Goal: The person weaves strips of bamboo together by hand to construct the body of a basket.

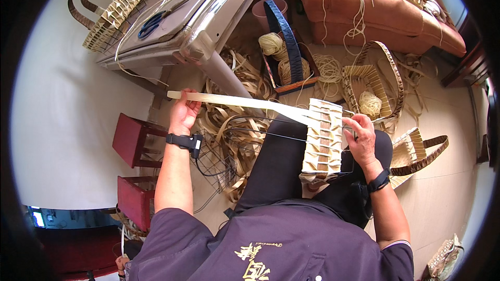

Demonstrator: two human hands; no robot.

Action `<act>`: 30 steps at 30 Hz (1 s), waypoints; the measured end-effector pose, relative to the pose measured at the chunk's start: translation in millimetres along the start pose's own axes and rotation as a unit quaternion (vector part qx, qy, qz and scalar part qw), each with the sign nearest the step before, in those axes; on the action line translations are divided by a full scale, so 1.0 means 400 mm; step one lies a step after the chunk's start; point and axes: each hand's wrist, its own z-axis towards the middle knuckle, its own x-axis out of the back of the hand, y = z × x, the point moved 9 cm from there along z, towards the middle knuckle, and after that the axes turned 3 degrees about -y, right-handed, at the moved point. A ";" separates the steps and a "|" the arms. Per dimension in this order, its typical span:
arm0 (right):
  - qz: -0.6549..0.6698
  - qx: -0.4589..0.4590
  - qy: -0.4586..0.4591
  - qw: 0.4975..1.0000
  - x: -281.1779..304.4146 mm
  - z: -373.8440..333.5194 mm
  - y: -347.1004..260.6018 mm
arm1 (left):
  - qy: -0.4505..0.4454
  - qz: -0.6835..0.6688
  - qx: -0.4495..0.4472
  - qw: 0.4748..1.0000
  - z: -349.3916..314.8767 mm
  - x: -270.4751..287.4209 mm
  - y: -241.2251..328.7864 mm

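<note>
On my lap rests a partly woven basket [325, 138] with a wire frame, pale folded strips and brown bands along the facing side. A long pale flat strip [234, 100] runs leftward from its upper part. My left hand [184, 114] is closed on the strip close to its free end, holding it out nearly straight. At the basket's right edge, my right hand [361, 136] has bent fingers closed against the rim and wire. The tips of those fingers are partly hidden. Thin dark wires stick out from the basket's left side over my thigh.
A table [172, 15] at upper left bears blue-handled scissors [151, 24] and another basket [115, 18]. Brown strips [245, 80] lie heaped on the floor. Beyond my knees stand a blue-handled basket [289, 47] and a brown-handled basket [386, 93]. Red stools [130, 140] stand left; a sofa [359, 10] is behind.
</note>
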 end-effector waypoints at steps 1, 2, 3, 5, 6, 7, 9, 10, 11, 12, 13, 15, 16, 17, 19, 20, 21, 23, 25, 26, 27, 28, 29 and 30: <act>-0.053 0.064 0.010 0.996 0.017 0.010 -0.057 | 0.001 0.002 0.006 1.000 0.000 -0.001 -0.001; -0.048 0.096 -0.010 0.994 0.010 0.020 -0.083 | 0.002 0.004 0.011 1.000 0.000 -0.002 -0.002; -0.060 0.130 -0.031 0.989 -0.002 0.031 -0.106 | 0.001 0.007 0.011 1.000 0.001 -0.002 0.004; -0.075 0.116 -0.104 0.985 -0.044 0.038 -0.111 | -0.015 0.014 0.006 1.000 -0.001 -0.006 0.019; -0.074 0.116 -0.102 0.985 -0.041 0.043 -0.111 | -0.017 0.015 0.004 1.000 -0.001 -0.011 0.023; -0.080 0.114 -0.122 0.983 -0.047 0.046 -0.111 | -0.025 0.016 0.009 1.000 -0.002 -0.018 0.025; -0.086 0.110 -0.142 0.980 -0.048 0.050 -0.110 | -0.033 0.017 0.014 0.999 -0.003 -0.033 0.027; -0.069 0.097 -0.148 0.982 -0.043 0.051 -0.105 | -0.029 0.019 0.015 0.999 -0.004 -0.038 0.028; -0.052 0.083 -0.153 0.983 -0.041 0.050 -0.098 | -0.026 0.021 0.016 0.999 -0.005 -0.044 0.029; -0.055 0.090 -0.161 0.981 -0.046 0.047 -0.095 | -0.026 0.021 0.015 0.999 -0.003 -0.040 0.031; -0.055 0.091 -0.160 0.981 -0.047 0.047 -0.093 | -0.033 0.021 0.015 0.999 -0.002 -0.040 0.033; -0.037 0.089 -0.161 0.982 -0.047 0.046 -0.090 | -0.041 0.021 0.015 0.999 0.002 -0.039 0.030; -0.037 0.089 -0.160 0.982 -0.048 0.046 -0.088 | -0.038 0.012 0.017 0.999 0.004 -0.037 0.027; -0.034 0.086 -0.154 0.984 -0.048 0.046 -0.086 | -0.034 0.003 0.019 0.999 0.005 -0.034 0.025; -0.032 0.082 -0.149 0.985 -0.044 0.045 -0.081 | -0.034 0.000 0.022 0.999 0.003 -0.040 0.018; -0.033 0.096 -0.146 0.984 -0.042 0.044 -0.086 | -0.032 -0.003 0.023 0.999 0.001 -0.043 0.015; -0.032 0.110 -0.143 0.983 -0.041 0.044 -0.095 | -0.031 -0.003 0.023 0.999 -0.002 -0.044 0.014; -0.056 0.104 -0.157 0.980 -0.053 0.050 -0.102 | -0.059 0.022 0.042 0.997 -0.011 -0.060 0.001; -0.086 0.091 -0.171 0.977 -0.064 0.046 -0.098 | -0.085 0.056 0.080 0.992 -0.036 -0.124 -0.047; -0.106 0.081 -0.175 0.976 -0.070 0.043 -0.090 | -0.106 0.091 0.094 0.986 -0.052 -0.166 -0.075; -0.125 0.071 -0.177 0.974 -0.070 0.040 -0.084 | -0.115 0.099 0.105 0.983 -0.076 -0.212 -0.096; -0.124 0.073 -0.177 0.974 -0.069 0.044 -0.089 | -0.115 0.106 0.110 0.982 -0.085 -0.218 -0.106; -0.141 0.048 -0.182 0.972 -0.064 0.049 -0.080 | -0.116 0.113 0.115 0.980 -0.092 -0.222 -0.110; -0.158 0.024 -0.187 0.969 -0.057 0.055 -0.071 | -0.114 0.112 0.113 0.981 -0.090 -0.217 -0.109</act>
